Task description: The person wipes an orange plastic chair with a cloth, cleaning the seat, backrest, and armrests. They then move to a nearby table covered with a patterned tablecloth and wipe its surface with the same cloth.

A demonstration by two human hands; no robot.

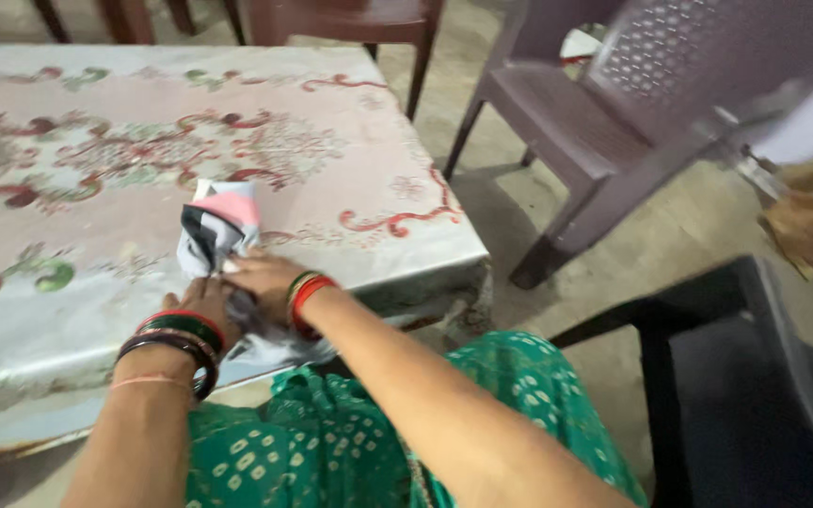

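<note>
Cloth (pixel 221 226), white w/ pink + black patches, lies at near table (pixel 350 141) edge, centre. My left hand (pixel 201 306) pinches near fold; my right hand (pixel 263 275) lies flat on it, fingers nearly straight. Keep edges aligned, press crease firm, don't let cloth slide off edge.
</note>
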